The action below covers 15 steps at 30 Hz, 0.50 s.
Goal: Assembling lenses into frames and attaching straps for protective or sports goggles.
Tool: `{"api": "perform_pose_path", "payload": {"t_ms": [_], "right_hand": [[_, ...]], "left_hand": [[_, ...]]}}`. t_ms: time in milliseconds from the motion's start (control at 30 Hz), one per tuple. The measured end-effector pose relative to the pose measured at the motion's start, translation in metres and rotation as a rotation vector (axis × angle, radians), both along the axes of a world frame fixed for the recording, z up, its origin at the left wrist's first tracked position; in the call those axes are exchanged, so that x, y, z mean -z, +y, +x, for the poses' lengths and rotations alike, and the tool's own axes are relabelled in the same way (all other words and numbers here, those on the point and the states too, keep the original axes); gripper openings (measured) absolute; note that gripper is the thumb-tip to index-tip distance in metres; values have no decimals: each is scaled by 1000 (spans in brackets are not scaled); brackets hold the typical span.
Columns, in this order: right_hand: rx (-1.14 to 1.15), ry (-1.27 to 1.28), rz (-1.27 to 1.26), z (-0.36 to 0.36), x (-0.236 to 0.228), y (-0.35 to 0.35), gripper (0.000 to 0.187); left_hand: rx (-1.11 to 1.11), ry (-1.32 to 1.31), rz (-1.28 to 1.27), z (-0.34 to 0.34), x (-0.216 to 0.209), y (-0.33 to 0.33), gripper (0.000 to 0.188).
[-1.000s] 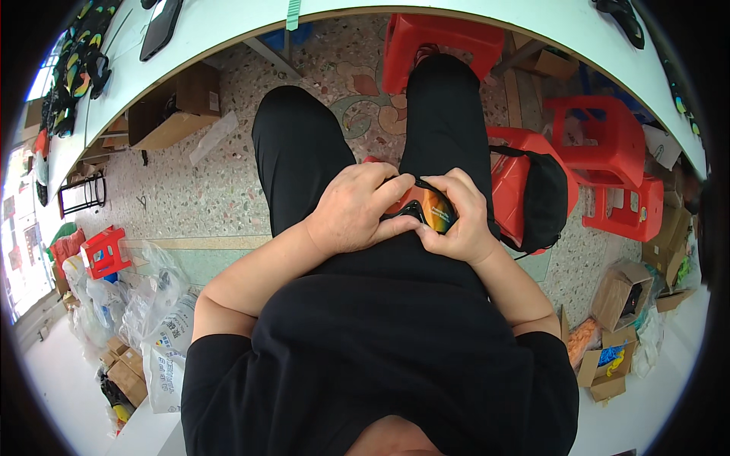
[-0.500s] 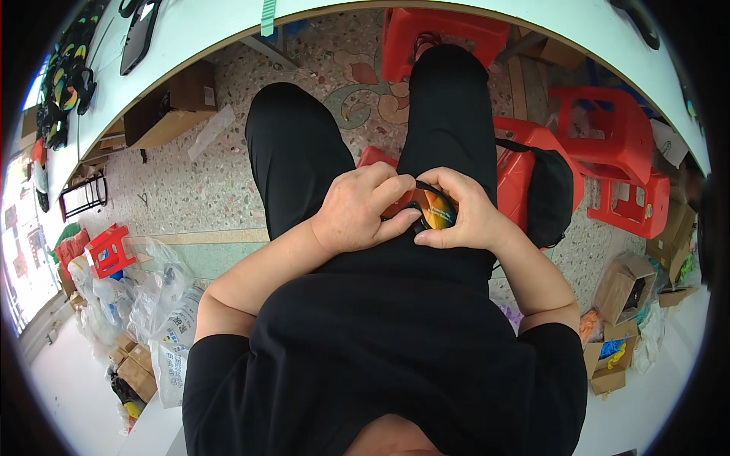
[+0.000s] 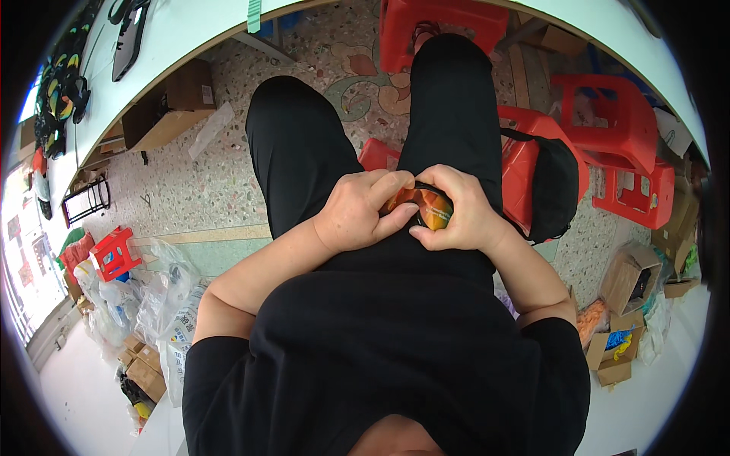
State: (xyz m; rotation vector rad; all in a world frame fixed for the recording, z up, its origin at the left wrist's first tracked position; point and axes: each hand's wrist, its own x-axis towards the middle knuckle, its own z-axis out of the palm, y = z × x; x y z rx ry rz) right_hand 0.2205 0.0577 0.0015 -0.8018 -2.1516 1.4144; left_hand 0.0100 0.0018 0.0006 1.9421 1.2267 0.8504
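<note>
Above my lap I hold a pair of sports sunglasses (image 3: 432, 207) with a black frame and a shiny orange-yellow lens. My left hand (image 3: 369, 205) grips one side, its thumb lying across the lens and its forefinger along the upper rim. The other side is pinched in my right hand (image 3: 460, 209), fingers over the top edge and thumb below. Both hands are closed and nearly touch at the upper rim. My fingers cover much of the frame, and any temple arms are hidden.
A white table (image 3: 182, 34) curves ahead, with a pile of similar sunglasses (image 3: 57, 99) and a black phone (image 3: 131, 42) at its left. Red stools (image 3: 608, 121) and a black bag (image 3: 553, 186) stand right. Cardboard boxes (image 3: 616, 346) and plastic bags (image 3: 163, 289) lie on the floor.
My left thumb has moved up onto the lens, and the sunglasses have tilted slightly between my hands. The view has shifted a little.
</note>
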Motion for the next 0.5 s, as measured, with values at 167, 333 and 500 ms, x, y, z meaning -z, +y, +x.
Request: {"api": "perform_pose_path", "payload": {"t_ms": [167,333,500], "right_hand": [[25,-27,-43,-3,6,0,53],[63,13,51,-6,23,-1,53],[68,13,71,-6,21,3,53]], "left_hand": [[-114,119,37,5,0,2,26],[-148,14,-197,6,11,7,17],[-176,-8,-255,8,14,10,16]]}}
